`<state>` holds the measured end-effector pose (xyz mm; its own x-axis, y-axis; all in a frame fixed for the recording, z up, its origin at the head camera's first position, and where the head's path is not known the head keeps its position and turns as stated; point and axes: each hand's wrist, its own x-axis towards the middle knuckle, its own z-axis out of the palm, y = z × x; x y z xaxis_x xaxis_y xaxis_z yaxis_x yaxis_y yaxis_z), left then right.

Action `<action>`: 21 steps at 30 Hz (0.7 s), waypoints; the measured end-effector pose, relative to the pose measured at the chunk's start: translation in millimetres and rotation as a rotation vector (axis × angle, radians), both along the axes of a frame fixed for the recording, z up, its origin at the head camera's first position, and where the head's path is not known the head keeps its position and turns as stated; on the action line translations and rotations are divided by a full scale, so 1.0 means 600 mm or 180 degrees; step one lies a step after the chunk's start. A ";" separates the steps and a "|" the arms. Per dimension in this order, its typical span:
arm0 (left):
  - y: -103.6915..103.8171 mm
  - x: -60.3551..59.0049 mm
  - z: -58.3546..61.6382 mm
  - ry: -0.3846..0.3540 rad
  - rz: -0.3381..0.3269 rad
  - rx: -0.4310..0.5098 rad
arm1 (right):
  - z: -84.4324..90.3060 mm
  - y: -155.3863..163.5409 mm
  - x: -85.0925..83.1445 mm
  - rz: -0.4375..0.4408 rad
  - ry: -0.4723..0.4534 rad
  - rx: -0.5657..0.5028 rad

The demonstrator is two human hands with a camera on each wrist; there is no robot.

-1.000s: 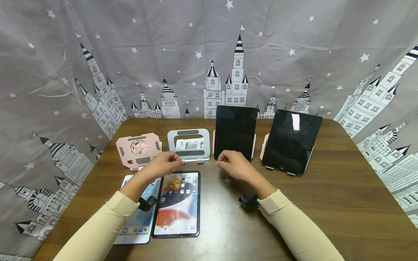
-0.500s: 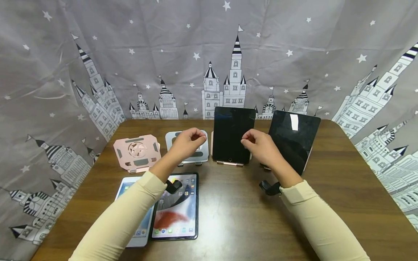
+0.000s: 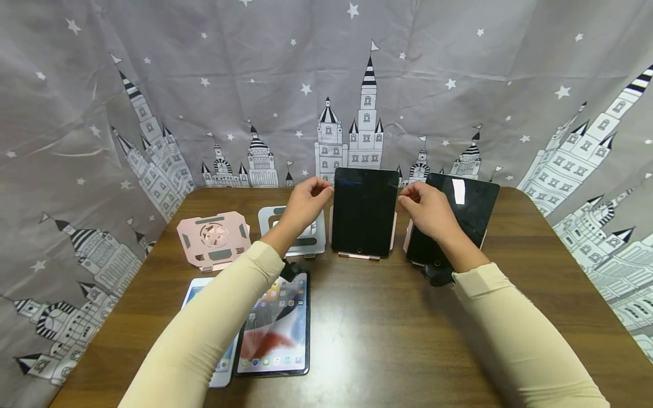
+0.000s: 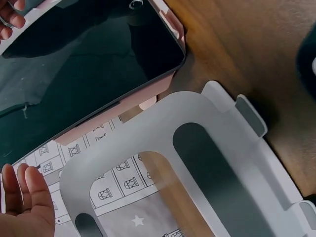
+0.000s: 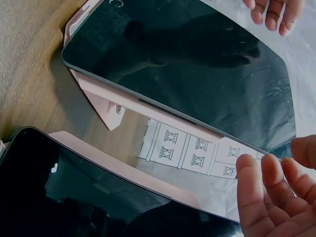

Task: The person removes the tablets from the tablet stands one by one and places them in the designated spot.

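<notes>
- We see the left hand (image 3: pixel 306 203) at the upper left corner of the dark tablet (image 3: pixel 364 211), fingers loosely curled and just beside its edge; whether they touch it we cannot tell.
- The right hand (image 3: pixel 427 208) sits at the tablet's upper right corner, fingers relaxed and near the edge in the right wrist view, gripping nothing.
- The dark tablet stands upright on a pink stand (image 3: pixel 361 255) at the far middle of the wooden table (image 3: pixel 535 306).
- A second dark tablet (image 3: pixel 466 218) leans just right of it, partly behind the right hand.
- An empty silver stand (image 3: pixel 311 241) and an empty pink holder (image 3: pixel 214 239) stand to the left.
- Two lit tablets (image 3: pixel 278 334) lie flat near us, left of centre.
</notes>
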<state>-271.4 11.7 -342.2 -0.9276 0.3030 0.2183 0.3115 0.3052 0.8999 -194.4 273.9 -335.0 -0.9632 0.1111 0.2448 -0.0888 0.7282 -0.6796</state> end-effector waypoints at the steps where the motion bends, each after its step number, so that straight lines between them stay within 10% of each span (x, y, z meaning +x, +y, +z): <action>1: 0.003 -0.003 0.001 0.0022 0.0033 0.0008 | 0.000 0.000 -0.003 -0.0009 0.0014 -0.0004; 21: 0.041 -0.023 -0.003 -0.0284 0.0277 0.0099 | -0.011 -0.006 -0.036 -0.0134 0.0110 -0.0204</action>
<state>-285.3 36.3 -344.1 -0.9663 0.2148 0.1419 0.2034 0.2990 0.9323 -215.8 270.5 -341.7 -0.9485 0.1677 0.2688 -0.0832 0.6869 -0.7220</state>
